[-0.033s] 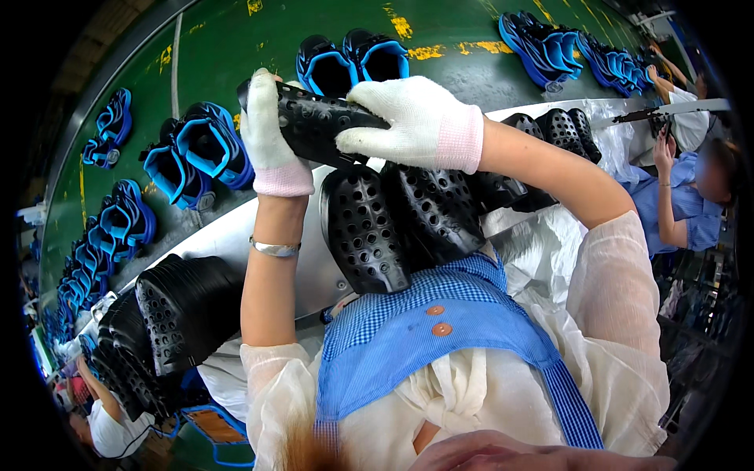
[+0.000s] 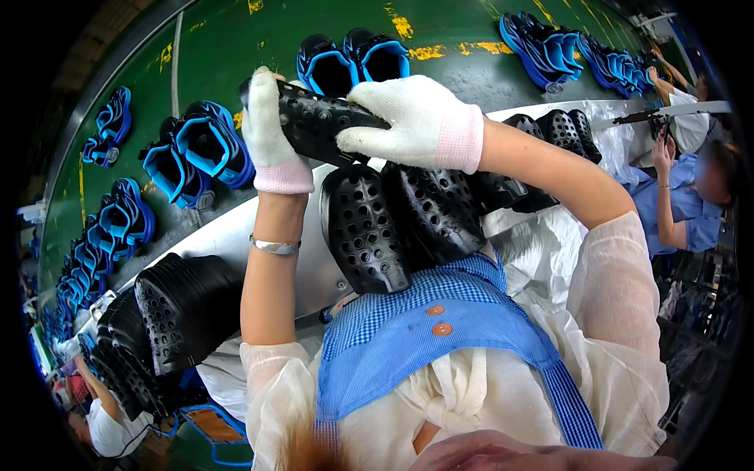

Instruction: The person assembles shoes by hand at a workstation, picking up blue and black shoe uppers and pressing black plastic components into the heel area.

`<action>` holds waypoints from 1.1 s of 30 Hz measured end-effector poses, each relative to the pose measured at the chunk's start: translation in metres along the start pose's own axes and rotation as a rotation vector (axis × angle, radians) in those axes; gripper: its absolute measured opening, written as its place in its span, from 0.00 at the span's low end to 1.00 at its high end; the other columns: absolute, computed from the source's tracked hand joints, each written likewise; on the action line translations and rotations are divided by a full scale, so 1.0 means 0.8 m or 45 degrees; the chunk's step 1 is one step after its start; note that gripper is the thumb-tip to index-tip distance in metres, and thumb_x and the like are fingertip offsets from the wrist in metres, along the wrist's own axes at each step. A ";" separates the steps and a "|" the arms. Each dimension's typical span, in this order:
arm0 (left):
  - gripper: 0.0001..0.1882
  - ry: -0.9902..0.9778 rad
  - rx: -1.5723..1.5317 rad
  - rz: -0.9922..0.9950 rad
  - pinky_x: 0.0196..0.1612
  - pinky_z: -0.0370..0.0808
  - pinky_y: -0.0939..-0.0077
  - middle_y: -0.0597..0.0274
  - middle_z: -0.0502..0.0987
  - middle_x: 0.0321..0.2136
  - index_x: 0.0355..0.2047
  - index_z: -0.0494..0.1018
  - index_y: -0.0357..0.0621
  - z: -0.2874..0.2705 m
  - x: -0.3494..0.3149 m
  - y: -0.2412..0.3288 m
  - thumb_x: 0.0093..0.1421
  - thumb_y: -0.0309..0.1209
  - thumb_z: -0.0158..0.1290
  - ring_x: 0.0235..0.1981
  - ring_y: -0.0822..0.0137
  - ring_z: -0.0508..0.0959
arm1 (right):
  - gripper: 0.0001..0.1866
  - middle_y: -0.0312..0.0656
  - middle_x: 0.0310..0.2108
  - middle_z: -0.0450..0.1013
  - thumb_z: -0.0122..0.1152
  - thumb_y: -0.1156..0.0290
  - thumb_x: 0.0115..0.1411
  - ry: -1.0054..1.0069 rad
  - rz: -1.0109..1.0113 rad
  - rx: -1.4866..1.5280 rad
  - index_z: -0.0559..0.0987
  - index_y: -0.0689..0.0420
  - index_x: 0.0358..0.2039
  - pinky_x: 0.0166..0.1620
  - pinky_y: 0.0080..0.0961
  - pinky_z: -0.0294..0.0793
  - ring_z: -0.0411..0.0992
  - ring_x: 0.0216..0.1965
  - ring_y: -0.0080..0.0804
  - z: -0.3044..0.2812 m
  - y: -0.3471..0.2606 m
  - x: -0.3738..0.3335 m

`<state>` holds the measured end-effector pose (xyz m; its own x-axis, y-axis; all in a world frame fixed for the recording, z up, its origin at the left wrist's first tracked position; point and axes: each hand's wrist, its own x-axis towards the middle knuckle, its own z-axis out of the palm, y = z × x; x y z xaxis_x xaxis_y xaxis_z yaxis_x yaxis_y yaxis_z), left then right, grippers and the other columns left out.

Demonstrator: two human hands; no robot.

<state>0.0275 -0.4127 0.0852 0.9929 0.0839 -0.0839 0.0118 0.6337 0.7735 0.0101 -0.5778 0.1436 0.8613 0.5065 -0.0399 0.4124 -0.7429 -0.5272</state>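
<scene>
Both my hands, in white knit gloves with pink cuffs, grip a black plastic shoe insert (image 2: 318, 122) full of round holes. It lies sideways above the bench edge. My left hand (image 2: 265, 133) wraps its left end, and my right hand (image 2: 412, 122) pinches its right end between thumb and fingers. Just below, close to my apron, stand more perforated inserts (image 2: 363, 228), nested in stacks. Beyond my hands, a pair of black and blue sneakers (image 2: 353, 67) sits on the green surface.
More sneakers (image 2: 200, 149) stand left, with others (image 2: 542, 55) at far right. Stacked inserts (image 2: 177, 314) rest at lower left on the metal bench edge (image 2: 314, 263). Clear plastic bagging (image 2: 542, 247) lies right of my apron. A person in blue (image 2: 679, 192) works at right, another (image 2: 114, 420) at lower left.
</scene>
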 end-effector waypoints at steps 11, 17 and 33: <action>0.23 -0.396 0.885 -0.167 0.41 0.74 0.72 0.55 0.75 0.37 0.48 0.67 0.37 -0.089 0.023 -0.060 0.60 0.43 0.48 0.39 0.65 0.76 | 0.21 0.50 0.18 0.70 0.56 0.54 0.51 -0.095 0.113 -0.376 0.75 0.63 0.22 0.27 0.32 0.71 0.72 0.21 0.42 -0.016 0.046 0.019; 0.14 -0.606 1.709 0.442 0.42 0.72 0.61 0.53 0.71 0.40 0.39 0.72 0.42 -0.062 0.033 -0.078 0.55 0.35 0.52 0.38 0.51 0.74 | 0.26 0.44 0.17 0.71 0.54 0.48 0.51 -0.441 0.348 -0.376 0.79 0.63 0.28 0.19 0.26 0.71 0.70 0.15 0.33 -0.043 0.056 0.075; 0.20 -0.771 1.918 -0.226 0.45 0.72 0.63 0.51 0.75 0.41 0.40 0.75 0.42 -0.031 0.066 -0.093 0.52 0.43 0.55 0.43 0.51 0.74 | 0.12 0.42 0.37 0.78 0.56 0.69 0.51 -0.506 0.213 -1.120 0.81 0.54 0.36 0.41 0.34 0.75 0.76 0.40 0.40 0.075 0.059 0.158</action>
<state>0.0765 -0.4366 0.0074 0.8610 -0.4310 -0.2702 -0.1380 -0.7093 0.6913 0.1211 -0.5227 0.0626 0.8325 0.3558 -0.4248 0.5073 -0.7977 0.3261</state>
